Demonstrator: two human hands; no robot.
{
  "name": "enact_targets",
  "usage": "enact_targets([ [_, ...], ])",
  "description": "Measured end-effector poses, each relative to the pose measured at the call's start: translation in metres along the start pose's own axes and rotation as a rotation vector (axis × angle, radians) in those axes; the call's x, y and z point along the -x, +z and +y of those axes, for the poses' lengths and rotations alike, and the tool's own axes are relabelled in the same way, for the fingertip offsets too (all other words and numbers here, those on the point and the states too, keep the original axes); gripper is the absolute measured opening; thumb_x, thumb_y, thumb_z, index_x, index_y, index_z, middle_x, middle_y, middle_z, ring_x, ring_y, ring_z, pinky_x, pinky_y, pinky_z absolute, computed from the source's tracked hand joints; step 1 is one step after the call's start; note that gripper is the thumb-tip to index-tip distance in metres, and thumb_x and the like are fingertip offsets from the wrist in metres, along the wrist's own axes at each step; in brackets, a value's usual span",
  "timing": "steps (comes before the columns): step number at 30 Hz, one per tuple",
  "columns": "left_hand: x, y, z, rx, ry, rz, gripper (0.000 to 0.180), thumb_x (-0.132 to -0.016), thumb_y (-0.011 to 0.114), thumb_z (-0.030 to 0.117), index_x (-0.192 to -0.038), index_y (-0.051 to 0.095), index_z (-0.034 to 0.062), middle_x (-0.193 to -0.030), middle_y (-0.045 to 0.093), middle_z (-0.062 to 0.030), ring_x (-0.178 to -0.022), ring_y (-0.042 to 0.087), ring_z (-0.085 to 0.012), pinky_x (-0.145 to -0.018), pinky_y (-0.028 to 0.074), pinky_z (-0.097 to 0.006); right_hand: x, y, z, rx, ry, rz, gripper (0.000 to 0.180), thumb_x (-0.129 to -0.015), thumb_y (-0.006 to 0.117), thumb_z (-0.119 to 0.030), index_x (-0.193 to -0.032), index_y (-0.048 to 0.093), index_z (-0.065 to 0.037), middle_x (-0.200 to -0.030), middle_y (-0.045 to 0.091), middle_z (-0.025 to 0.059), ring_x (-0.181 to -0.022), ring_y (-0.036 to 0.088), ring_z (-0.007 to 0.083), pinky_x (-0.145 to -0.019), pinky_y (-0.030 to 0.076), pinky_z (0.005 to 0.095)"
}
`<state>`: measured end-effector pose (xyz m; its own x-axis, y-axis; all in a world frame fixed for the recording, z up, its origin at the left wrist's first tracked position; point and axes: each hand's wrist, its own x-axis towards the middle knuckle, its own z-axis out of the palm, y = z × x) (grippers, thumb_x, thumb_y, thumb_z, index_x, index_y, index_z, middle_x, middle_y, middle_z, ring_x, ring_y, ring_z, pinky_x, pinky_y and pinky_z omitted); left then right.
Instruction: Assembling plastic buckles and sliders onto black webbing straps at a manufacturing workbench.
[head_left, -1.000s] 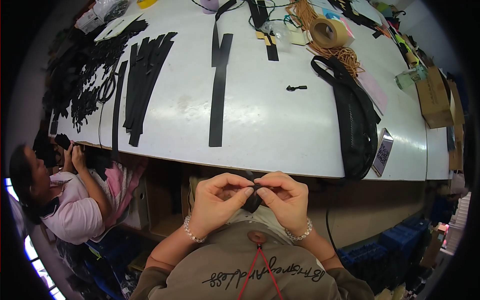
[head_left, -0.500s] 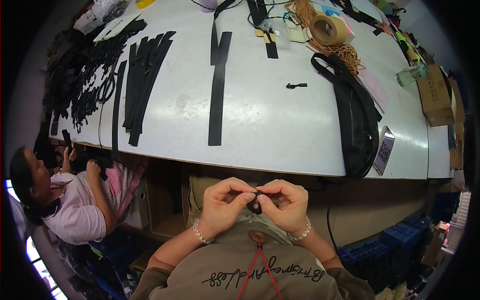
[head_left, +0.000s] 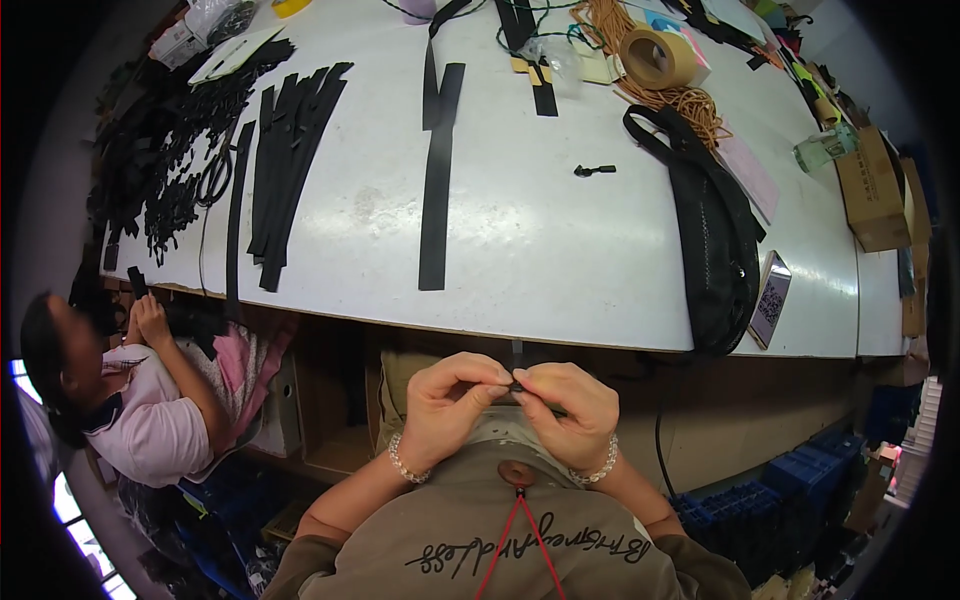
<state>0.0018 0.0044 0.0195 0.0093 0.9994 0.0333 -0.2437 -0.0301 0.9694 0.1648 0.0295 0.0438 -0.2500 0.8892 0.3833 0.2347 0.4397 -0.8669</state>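
Bag (head_left: 712, 250) and phone (head_left: 769, 300) beyond right hand (head_left: 577, 402)

White worktable (head_left: 560, 260), brown shelving (head_left: 335, 455) beneath, bright window (head_left: 67, 512) lower left

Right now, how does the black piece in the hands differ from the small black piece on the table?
The held piece is pinched between the left hand and right hand; the loose piece lies untouched on the white table. The held piece is mostly hidden; the loose piece shows its whole outline. Both are black.
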Motion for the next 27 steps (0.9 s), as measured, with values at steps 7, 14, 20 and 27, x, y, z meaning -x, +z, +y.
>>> enact_targets([
  [7, -0.005, -0.001, 0.009, -0.126, 0.059, -0.061, 0.022, -0.07, 0.072, -0.008, -0.09, 0.067, -0.0011, -0.087, 0.065, -0.0088, -0.08, 0.061, -0.0163, -0.07, 0.049, -0.025, 0.006, 0.002, -0.002, 0.082, 0.021, 0.049, 0.019, -0.067, 0.072, 0.003, -0.084, 0.064, -0.001, -0.076, 0.065, 0.011, -0.065, 0.064, 0.0251, -0.056, 0.05, 0.03],
  [14, -0.003, -0.006, 0.0, -0.067, 0.077, -0.053, 0.02, -0.066, 0.073, -0.009, -0.084, 0.07, 0.0002, -0.079, 0.065, -0.0085, -0.072, 0.06, -0.0144, -0.061, 0.047, -0.024, 0.003, 0.0, -0.005, 0.134, -0.032, -0.014, 0.017, -0.067, 0.071, 0.002, -0.082, 0.063, -0.002, -0.073, 0.063, 0.0097, -0.061, 0.062, 0.0253, -0.052, 0.047, 0.031],
  [20, -0.001, -0.006, -0.001, -0.021, 0.075, -0.059, 0.019, -0.067, 0.072, -0.01, -0.083, 0.069, -0.0001, -0.078, 0.065, -0.0091, -0.071, 0.06, -0.0147, -0.06, 0.047, -0.024, 0.0, -0.002, -0.003, 0.11, -0.111, -0.082, 0.02, -0.066, 0.067, 0.006, -0.083, 0.063, -0.002, -0.072, 0.062, 0.0085, -0.061, 0.06, 0.0243, -0.053, 0.047, 0.032],
  [27, 0.0, -0.001, 0.001, -0.04, 0.093, -0.049, 0.017, -0.069, 0.071, -0.01, -0.083, 0.068, -0.0007, -0.078, 0.065, -0.0097, -0.071, 0.06, -0.0154, -0.06, 0.047, -0.024, 0.003, 0.0, 0.002, 0.114, -0.212, -0.029, 0.02, -0.063, 0.066, 0.006, -0.08, 0.062, -0.001, -0.066, 0.059, 0.0088, -0.056, 0.058, 0.0241, -0.05, 0.045, 0.0314],
])
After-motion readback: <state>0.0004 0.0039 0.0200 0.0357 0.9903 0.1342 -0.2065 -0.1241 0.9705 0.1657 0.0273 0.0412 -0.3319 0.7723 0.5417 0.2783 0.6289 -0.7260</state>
